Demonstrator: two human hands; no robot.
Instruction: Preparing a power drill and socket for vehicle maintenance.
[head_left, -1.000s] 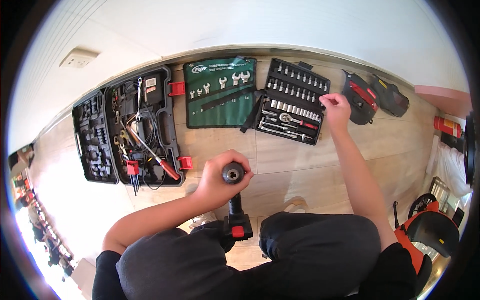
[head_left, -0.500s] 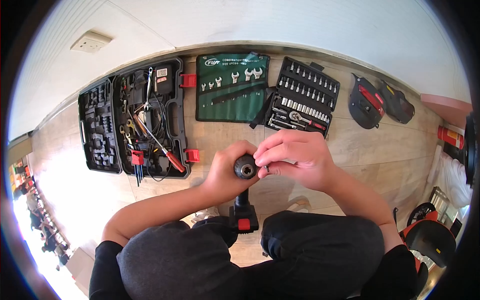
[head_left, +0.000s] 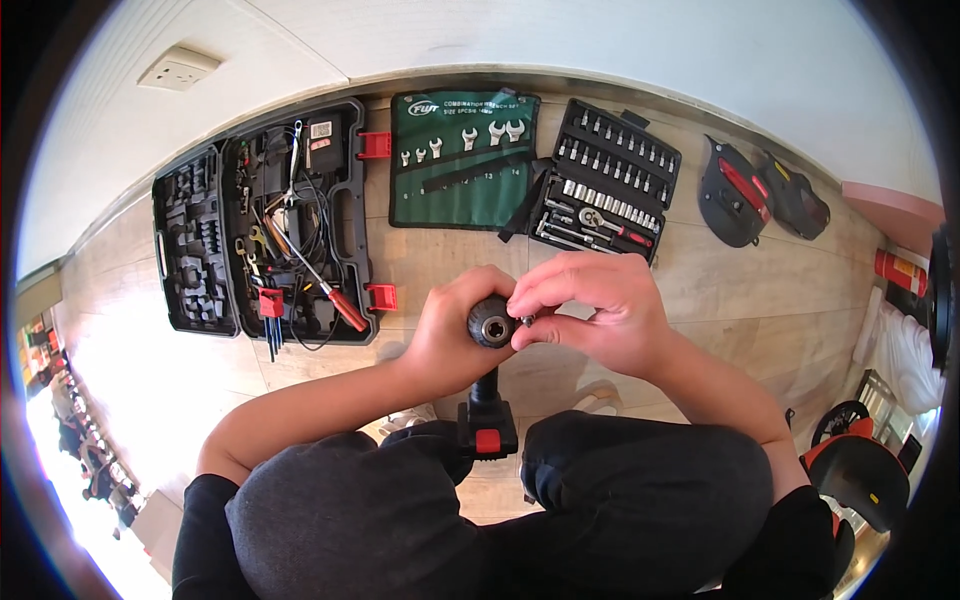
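Observation:
My left hand (head_left: 445, 335) is closed around the upper part of a black cordless drill, whose chuck (head_left: 489, 318) faces up and whose battery (head_left: 486, 432) with a red button hangs below, between my knees. My right hand (head_left: 605, 315) is just right of the chuck, thumb and forefinger pinched on a small dark bit (head_left: 527, 321); whether the bit touches the chuck I cannot tell. Beyond my hands lie an open socket set (head_left: 605, 180) and a green wrench roll (head_left: 460, 175) on the floor.
An open black toolbox (head_left: 275, 230) with assorted tools lies left, along the white wall (head_left: 560, 35). Two dark red-marked objects (head_left: 735, 190) lie right of the socket set. Red cylinder (head_left: 900, 268) and orange-and-black object (head_left: 855, 475) are at far right; a socket (head_left: 178, 67) is on the wall.
My right hand has come down from the socket set to the chuck, where the small bit now shows in its fingers. My left hand has shifted slightly up and right with the drill.

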